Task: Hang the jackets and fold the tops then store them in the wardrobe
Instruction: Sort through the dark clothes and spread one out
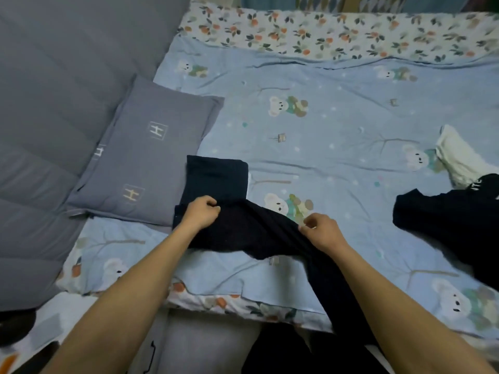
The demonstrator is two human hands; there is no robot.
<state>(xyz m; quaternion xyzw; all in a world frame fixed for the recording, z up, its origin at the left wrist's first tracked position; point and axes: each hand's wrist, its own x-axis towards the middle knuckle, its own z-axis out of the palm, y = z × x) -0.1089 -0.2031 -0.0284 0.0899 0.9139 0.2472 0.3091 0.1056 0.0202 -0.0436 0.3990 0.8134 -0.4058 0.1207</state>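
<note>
While the dark top (251, 228) lies on the blue bear-print quilt (337, 125) near the bed's front edge, part of it trailing off toward the person, the left hand (201, 213) pinches its upper edge with curled fingers; the right hand (320, 229) pinches its right edge likewise; another dark garment (442, 222) lies well apart at right, beside a white one (459, 155); a grey pillow (151, 152) sits at left.

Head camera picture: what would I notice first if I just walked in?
Two bare arms reaching in, the left hand and right hand both pinching a dark top in the middle of the blue bear-print blanket. Then more dark clothes heaped at the right edge, and a grey pillow on the left.
</note>
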